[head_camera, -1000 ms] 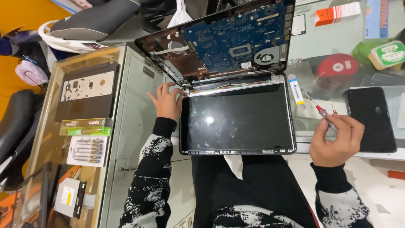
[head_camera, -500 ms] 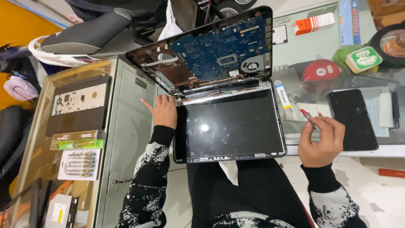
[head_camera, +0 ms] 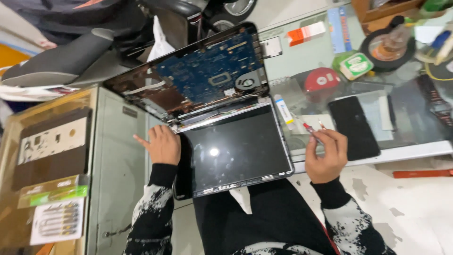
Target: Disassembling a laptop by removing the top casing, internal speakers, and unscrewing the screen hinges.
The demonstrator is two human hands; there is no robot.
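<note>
A glass-topped counter point(head_camera: 401, 151) runs along the right side, its pale edge catching the light. Below it, a whitish floor point(head_camera: 415, 212) shows dark scuffs and stains. Off to the left stands a grey metal cabinet point(head_camera: 118, 170) with a small keyhole low on its door, and just beside it a glass display case point(head_camera: 14, 156). Up top, a black padded seat point(head_camera: 61, 56) sits tilted, with an orange wall point(head_camera: 14, 54) peeking out behind it.

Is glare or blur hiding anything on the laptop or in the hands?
Head view: a small bright light reflection on the dark laptop screen; the circuit board is sharp enough; the red-tipped tool in the right hand is slightly blurred; the glass table shows reflections.
</note>
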